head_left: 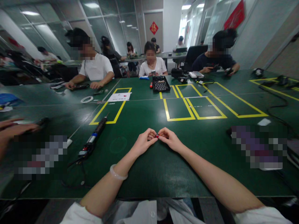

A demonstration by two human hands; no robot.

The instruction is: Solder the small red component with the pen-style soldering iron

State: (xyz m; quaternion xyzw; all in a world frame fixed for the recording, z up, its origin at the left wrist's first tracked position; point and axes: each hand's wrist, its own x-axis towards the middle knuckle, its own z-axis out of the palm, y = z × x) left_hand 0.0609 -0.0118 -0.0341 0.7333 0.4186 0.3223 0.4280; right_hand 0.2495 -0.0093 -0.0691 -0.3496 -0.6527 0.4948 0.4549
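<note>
The small red part (157, 136) is pinched at the fingertips, where the left hand (144, 141) and the right hand (171, 140) are met, over the near side of the green table (144, 177). Both hands are held narrow, with thumbs and fingers curled around it; whether the grip is shared equally by the 2 cannot be told, as most of the part is hidden.

The likeliest mishap is judged to be a slip: with so little surface to be gripped, the part could be squeezed out by uneven pressure and sent skidding over the smooth table. The black cable (74, 162) of the electric screwdriver (94, 137) could be snagged if the left forearm (106, 191) were swung outward, and the tool could be dragged with it.

Red and some darker colour are shown on the part, but its exact shape is too small to be made out. The table is finished in dark green with a soft sheen, and is marked with flat yellow tape (181, 119) laid in rectangles. The screwdriver is slim and roughly cylindrical, banded in blue and tipped with a thin bit. The bracelet (113, 171) is rounded, smooth and milky.
</note>
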